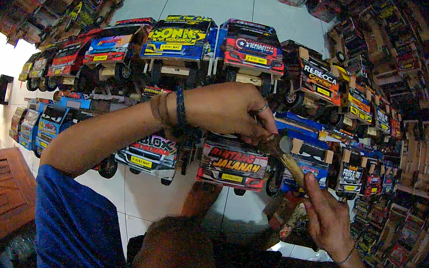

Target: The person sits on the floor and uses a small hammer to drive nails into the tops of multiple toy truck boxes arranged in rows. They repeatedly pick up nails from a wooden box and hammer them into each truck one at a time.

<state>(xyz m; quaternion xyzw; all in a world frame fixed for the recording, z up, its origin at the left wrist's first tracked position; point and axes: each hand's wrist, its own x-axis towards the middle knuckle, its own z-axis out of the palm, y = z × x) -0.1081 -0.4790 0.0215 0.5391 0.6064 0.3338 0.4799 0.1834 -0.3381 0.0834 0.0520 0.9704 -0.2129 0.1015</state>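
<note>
The left hand [246, 108] reaches across from the left, back of the hand uppermost, above the top of a red-and-black toy truck [232, 165] in the front row. Its fingers are bent downward and drawn close together; whether they pinch a small item cannot be told, as the hand and the tool obscure the tips. A ring [263, 108] is worn on this hand and a dark blue band [180, 106] on its wrist.

The right hand [329, 221] grips a hammer [293, 168] by its wooden handle, fingers wrapped about the lower end and thumb laid along it. The hammer slants up and to the left, its head just beside the left fingers, in view between the red-and-black truck and a blue toy truck [308, 174] to the right. Contact between the hammer head and any surface cannot be confirmed.

A white toy truck [147, 153] stands to the left in the same row. Behind, the rear row includes a yellow-and-blue truck [177, 40] and, just beside it, a red-and-blue truck [252, 48]. The rows stand on a pale tiled floor [132, 225]. Further toys [400, 224] are stacked along the right side. A brown wooden table [2, 184] stands at lower left, near the blue sleeve [77, 224].
</note>
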